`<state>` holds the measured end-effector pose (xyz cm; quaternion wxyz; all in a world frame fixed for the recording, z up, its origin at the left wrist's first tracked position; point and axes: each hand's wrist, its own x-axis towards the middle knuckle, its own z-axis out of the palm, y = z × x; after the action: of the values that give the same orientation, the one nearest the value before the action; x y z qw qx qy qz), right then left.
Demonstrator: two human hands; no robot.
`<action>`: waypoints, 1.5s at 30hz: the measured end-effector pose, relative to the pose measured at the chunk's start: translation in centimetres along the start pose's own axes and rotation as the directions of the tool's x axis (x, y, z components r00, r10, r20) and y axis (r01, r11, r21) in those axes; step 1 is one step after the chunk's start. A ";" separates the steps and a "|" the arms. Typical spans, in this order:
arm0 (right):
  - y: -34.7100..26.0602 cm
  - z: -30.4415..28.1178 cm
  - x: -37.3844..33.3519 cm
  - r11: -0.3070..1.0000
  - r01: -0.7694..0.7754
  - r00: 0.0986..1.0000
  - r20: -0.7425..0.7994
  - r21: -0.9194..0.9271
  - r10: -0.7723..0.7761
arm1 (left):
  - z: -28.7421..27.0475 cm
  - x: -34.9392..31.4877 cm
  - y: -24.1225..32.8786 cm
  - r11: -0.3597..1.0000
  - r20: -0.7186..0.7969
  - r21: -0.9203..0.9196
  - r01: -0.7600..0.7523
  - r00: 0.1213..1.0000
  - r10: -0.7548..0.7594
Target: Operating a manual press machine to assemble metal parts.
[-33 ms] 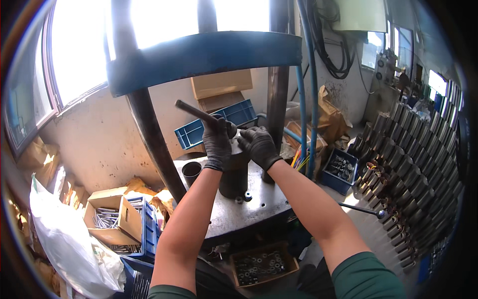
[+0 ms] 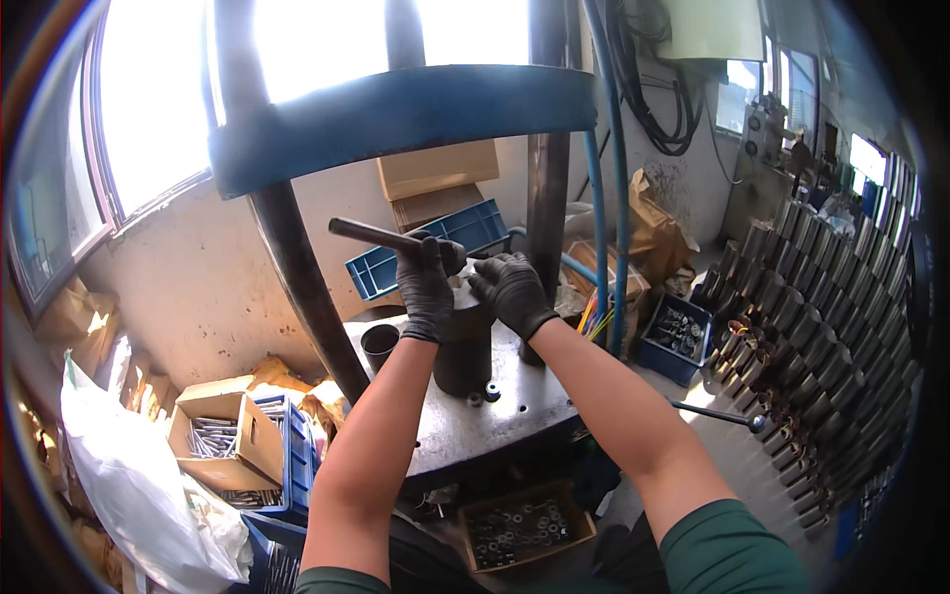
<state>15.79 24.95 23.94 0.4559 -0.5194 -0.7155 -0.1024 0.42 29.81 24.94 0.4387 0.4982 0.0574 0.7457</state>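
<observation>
My left hand (image 2: pixel 426 287), in a dark glove, is closed around a dark metal rod (image 2: pixel 371 233) with a thick round end. The rod juts out to the left, nearly level. My right hand (image 2: pixel 510 289), gloved too, has its fingers drawn together beside that thick end; what they pinch, if anything, is hidden. Both hands are above a dark upright cylinder (image 2: pixel 463 356) standing on the metal press table (image 2: pixel 445 431). At the cylinder's foot sit two small metal rings (image 2: pixel 492 390). A dark open cup-like tube (image 2: pixel 380 343) stands to the left.
A blue crossbeam (image 2: pixel 406 124) and steel columns (image 2: pixel 302 277) frame the work place. A lever with a ball end (image 2: pixel 757 424) sticks out to the right. Stacked metal tubes (image 2: pixel 802 327) fill the right side. Below lies a box of rings (image 2: pixel 524 530); parts boxes (image 2: pixel 228 436) stand left.
The rod in my left hand has swung flatter, its free end going down and to the left. My right hand has barely shifted.
</observation>
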 end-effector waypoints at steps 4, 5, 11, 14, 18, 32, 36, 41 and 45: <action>-0.3 -0.3 -0.2 0.998 -0.048 0.999 -0.009 0.047 0.049 | -0.8 0.1 1.0 0.977 -0.053 0.191 0.093 0.995 -0.085; -0.4 -0.3 -0.3 0.998 -0.032 0.999 -0.034 0.053 0.034 | -1.0 0.1 1.2 0.956 -0.081 0.239 0.169 0.985 -0.153; -0.7 -0.8 -0.1 0.999 -0.025 1.000 -0.005 -0.026 0.025 | -1.6 0.8 1.2 0.951 -0.032 0.235 0.199 0.980 -0.197; -1.1 -1.0 0.1 1.000 -0.019 1.000 -0.001 -0.012 0.019 | -2.3 1.0 0.8 0.954 -0.022 0.259 0.150 0.988 -0.150; -1.5 -1.1 0.3 0.995 -0.101 0.994 0.037 0.026 0.100 | -3.2 1.4 0.0 0.950 0.071 0.270 0.155 0.981 -0.180; -4.9 -11.5 -10.8 0.981 0.119 0.974 0.174 0.154 -0.145 | -1.1 4.9 -1.5 0.920 0.099 0.234 0.314 0.934 -0.344; -5.2 -24.6 -18.2 0.900 0.383 0.895 0.322 -0.206 -0.307 | -0.6 4.7 -1.5 0.921 0.052 0.192 0.339 0.933 -0.355; -2.6 -36.4 -21.1 0.751 0.249 0.795 0.572 -0.612 0.203 | 1.0 4.6 -0.6 0.892 -0.041 0.244 0.379 0.923 -0.381; -0.3 -37.8 -23.1 0.869 -0.026 0.846 0.452 -0.495 0.283 | 2.2 4.2 0.3 0.874 -0.052 0.322 0.363 0.929 -0.367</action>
<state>37.19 -13.62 27.78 0.1171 -0.6800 -0.7178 -0.0935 1.53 31.85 29.10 0.4833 0.5479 0.2704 0.6270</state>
